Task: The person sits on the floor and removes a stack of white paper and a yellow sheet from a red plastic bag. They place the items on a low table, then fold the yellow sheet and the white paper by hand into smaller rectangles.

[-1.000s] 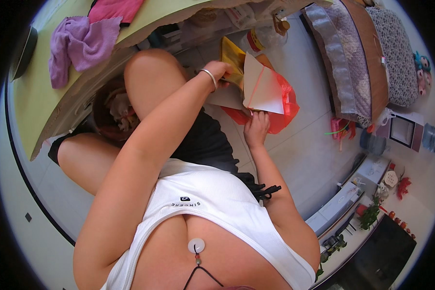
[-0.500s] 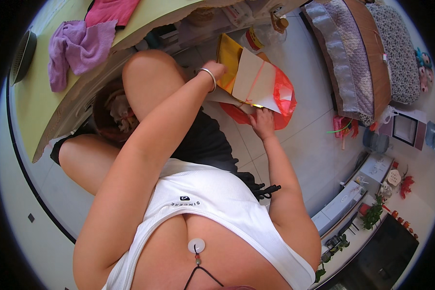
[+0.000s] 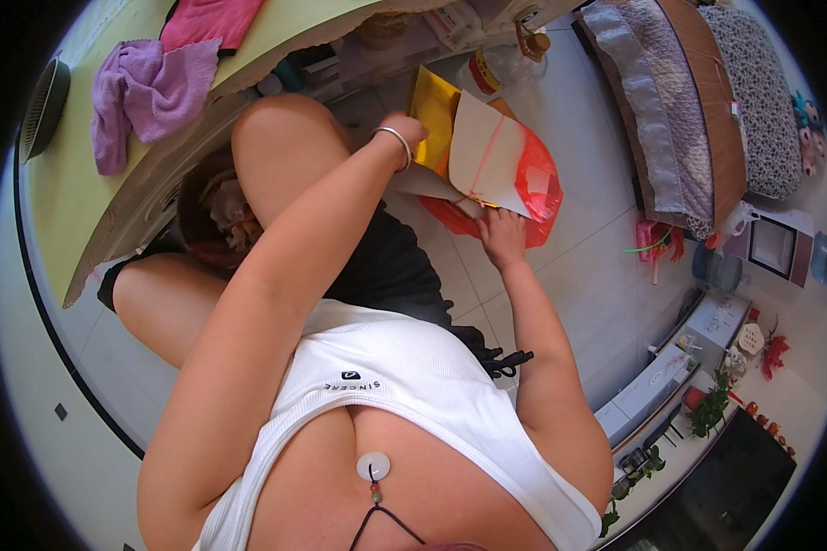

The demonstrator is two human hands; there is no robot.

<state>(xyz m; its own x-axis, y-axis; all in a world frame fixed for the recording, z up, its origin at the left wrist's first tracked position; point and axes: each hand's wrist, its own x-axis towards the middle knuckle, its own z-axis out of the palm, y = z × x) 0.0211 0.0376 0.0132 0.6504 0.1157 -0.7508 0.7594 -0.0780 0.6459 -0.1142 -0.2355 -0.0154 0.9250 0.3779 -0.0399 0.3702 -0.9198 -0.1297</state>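
Observation:
Over the floor, a flattened grey-white cardboard piece stands tilted, with a pink string running across it. Beside its left edge is a shiny gold cardboard panel. A translucent red plastic bag surrounds the cardboard on the right and below. My left hand, with a silver bangle at the wrist, is closed at the gold panel's left edge; its fingertips are partly hidden. My right hand grips the lower edge of the cardboard, next to the bag, its fingertips partly hidden.
A clear plastic jug stands on the floor beyond the cardboard. At left, a pale green tabletop bears a purple cloth. A bin sits beside my legs. A bed-like seat is at the upper right.
The grey-white cardboard has swung slightly to the right at its top, and the red bag has shifted a little. Both hands stay in nearly the same places.

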